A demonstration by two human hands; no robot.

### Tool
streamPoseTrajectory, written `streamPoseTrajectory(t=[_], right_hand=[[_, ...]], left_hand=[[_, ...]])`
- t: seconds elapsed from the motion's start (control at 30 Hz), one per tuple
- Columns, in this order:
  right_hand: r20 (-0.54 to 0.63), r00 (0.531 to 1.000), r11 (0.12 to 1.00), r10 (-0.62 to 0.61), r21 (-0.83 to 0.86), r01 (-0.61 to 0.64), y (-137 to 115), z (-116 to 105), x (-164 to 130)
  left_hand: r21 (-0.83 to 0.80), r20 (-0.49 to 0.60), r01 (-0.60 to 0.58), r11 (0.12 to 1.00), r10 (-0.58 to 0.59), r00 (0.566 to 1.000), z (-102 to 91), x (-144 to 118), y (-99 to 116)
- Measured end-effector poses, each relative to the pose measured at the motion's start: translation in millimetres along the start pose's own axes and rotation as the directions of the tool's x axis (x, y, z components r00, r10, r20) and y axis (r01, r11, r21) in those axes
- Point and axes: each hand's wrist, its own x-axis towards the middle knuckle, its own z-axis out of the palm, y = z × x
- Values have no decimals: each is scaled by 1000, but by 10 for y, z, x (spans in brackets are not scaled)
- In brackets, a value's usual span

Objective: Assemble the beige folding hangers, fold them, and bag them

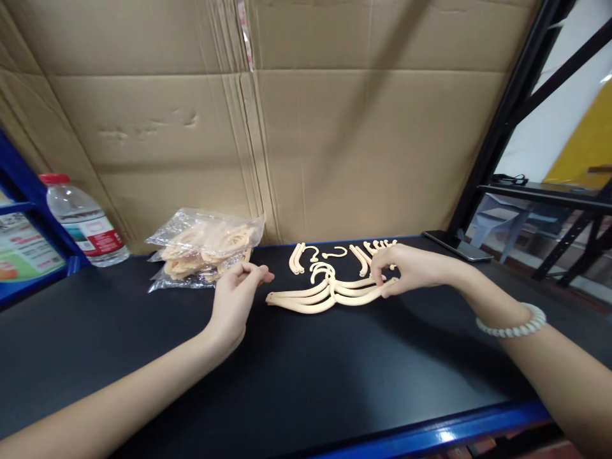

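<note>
Several cream plastic hangers [315, 296] lie stacked on the black table [287, 382], hooks pointing away from me. My right hand [406, 268] rests on the right end of the stack, fingertips pinching it. My left hand [239, 296] hovers just left of the stack with fingers loosely curled together and nothing visible in them. Loose hanger parts [356, 253], hooks and curved arms, lie behind the stack near the cardboard wall.
A clear plastic bag [205, 248] of more cream parts sits at the back left. A water bottle [83, 220] stands by the blue shelf post at far left. A phone [456, 245] lies at the back right corner. Cardboard [306, 127] walls the back.
</note>
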Motion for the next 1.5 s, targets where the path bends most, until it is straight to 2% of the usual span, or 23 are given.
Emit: streamPoseTrajectory(t=[0.07,0.1,0.17,0.23,0.27,0.3,0.33,0.4,0.57,0.73,1.0,1.2,1.5], right_hand=[[54,998,1000,-10,-19,11,37,39,6],[64,998,1000,-12,-16,13,45,55,7],[76,997,1000,-15,1,15,41,83,10],[105,994,1000,-19,13,18,19,106,18],[117,993,1000,-19,15,18,6,117,25],[124,992,1000,-17,15,16,-6,128,32],[127,992,1000,-13,14,11,-14,139,41],[122,993,1000,4,18,-6,-20,161,57],[30,998,998,52,-44,-50,-8,181,78],[-32,990,988,134,-76,-136,-49,105,63],[121,969,973,214,-114,-200,-59,57,36],[81,972,969,219,-138,-206,-28,94,66],[75,974,973,212,-115,-202,16,97,68]], left_hand=[[207,144,-180,962,152,978,6,-53,6],[296,259,-297,908,223,940,13,-92,12],[381,505,-544,748,325,799,32,-173,20],[360,678,-716,598,360,641,49,-232,9],[343,726,-765,546,363,584,56,-247,-3],[336,753,-794,507,361,550,60,-253,-18],[343,763,-809,478,361,537,62,-250,-35],[365,760,-817,446,364,538,59,-229,-66],[430,718,-797,424,375,587,42,-178,-99],[470,714,-800,373,373,593,44,-170,-110],[479,677,-754,450,357,643,35,-155,-131],[511,666,-709,486,297,684,41,-136,-163],[495,662,-687,531,281,694,36,-95,-207]])
